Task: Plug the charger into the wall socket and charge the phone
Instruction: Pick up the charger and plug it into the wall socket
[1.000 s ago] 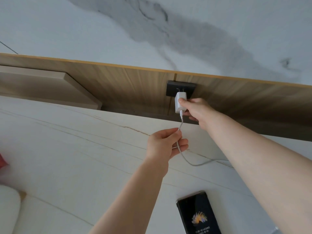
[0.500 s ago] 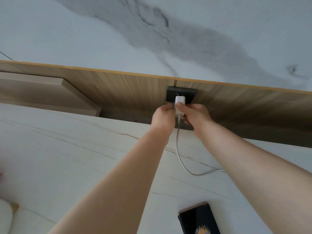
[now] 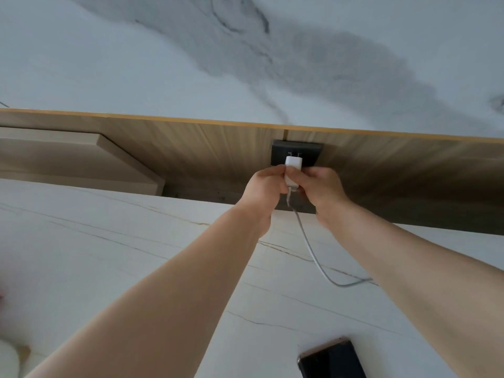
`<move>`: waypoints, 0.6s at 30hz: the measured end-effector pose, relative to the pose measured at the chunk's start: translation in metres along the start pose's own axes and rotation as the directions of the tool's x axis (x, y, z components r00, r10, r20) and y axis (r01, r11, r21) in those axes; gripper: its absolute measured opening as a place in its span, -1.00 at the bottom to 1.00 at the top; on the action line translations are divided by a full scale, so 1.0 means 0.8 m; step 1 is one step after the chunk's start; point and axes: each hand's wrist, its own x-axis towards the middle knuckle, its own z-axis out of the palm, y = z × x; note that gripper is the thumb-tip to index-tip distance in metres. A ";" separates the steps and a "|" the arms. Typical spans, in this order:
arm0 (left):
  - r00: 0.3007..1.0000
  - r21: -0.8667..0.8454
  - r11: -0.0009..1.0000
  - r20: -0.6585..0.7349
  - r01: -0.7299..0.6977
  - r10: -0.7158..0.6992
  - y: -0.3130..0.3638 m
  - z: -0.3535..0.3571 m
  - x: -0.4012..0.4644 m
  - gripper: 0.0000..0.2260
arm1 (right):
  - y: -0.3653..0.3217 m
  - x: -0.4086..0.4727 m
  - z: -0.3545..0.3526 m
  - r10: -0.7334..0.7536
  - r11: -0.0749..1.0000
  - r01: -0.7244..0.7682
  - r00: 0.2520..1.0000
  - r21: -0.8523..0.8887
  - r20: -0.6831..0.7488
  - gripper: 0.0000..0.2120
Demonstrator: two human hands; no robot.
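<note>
White charger (image 3: 293, 162) pinched between left hand (image 3: 266, 188), right hand (image 3: 321, 186), at socket (image 3: 296, 152).

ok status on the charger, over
Left hand and right hand both gripping charger at wall socket. Prongs visible, not seated. Phone on counter. Nothing blocking.

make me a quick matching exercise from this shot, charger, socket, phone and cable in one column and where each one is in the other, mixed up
Things:
1. charger
2. wall socket
3. phone
4. cable

Places:
A. lying on the white counter at the bottom edge
B. pinched between both hands
C. set in the wooden panel
D. trailing down from the hands onto the counter

Pairs: 1-B, 2-C, 3-A, 4-D
</note>
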 end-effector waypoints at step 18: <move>0.994 0.127 0.992 0.107 0.004 -0.018 0.007 -0.004 0.024 -0.61 | 0.004 -0.001 -0.011 -0.063 0.996 0.059 0.996 0.073 0.064 -0.87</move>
